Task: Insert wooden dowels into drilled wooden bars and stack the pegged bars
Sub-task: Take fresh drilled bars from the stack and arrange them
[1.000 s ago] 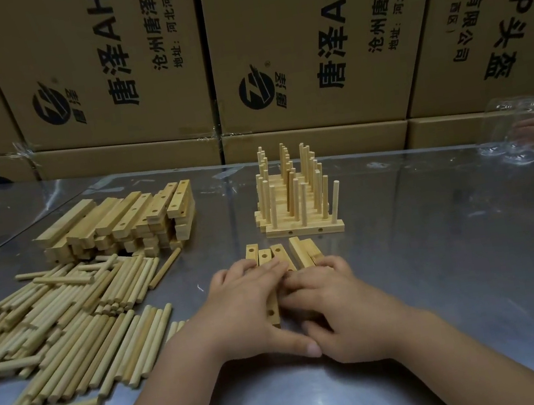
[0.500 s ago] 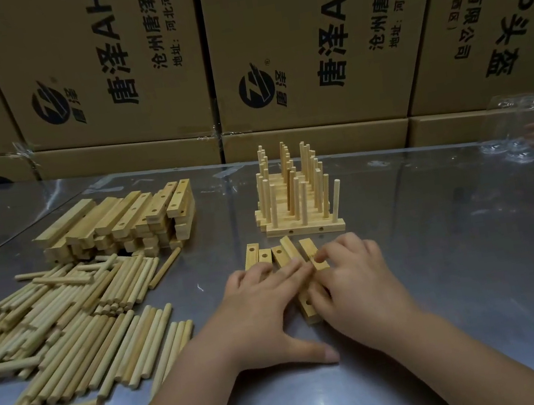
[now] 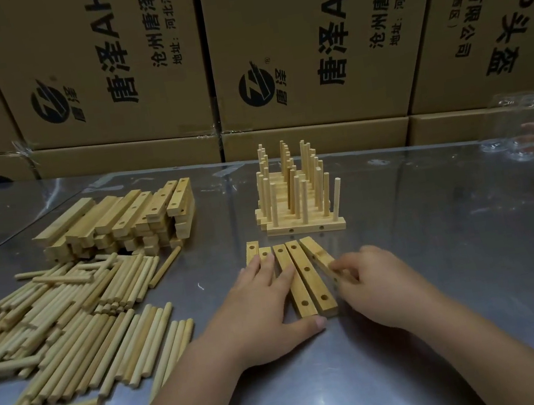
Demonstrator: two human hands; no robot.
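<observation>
Five drilled bars (image 3: 307, 276) lie side by side mid-desk, the left hand (image 3: 264, 310) spread flat across the leftmost ones. The right hand (image 3: 375, 286) seems to pinch the rightmost bar. The pegged stack (image 3: 296, 198) stands just behind; loose dowels (image 3: 68, 322) and spare bars (image 3: 122, 220) crowd the left of the desk (image 3: 455, 243).

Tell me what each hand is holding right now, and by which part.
The right hand pinches the rightmost drilled bar near its middle. The left hand grips nothing; it lies flat across the leftmost bars in the row.
</observation>
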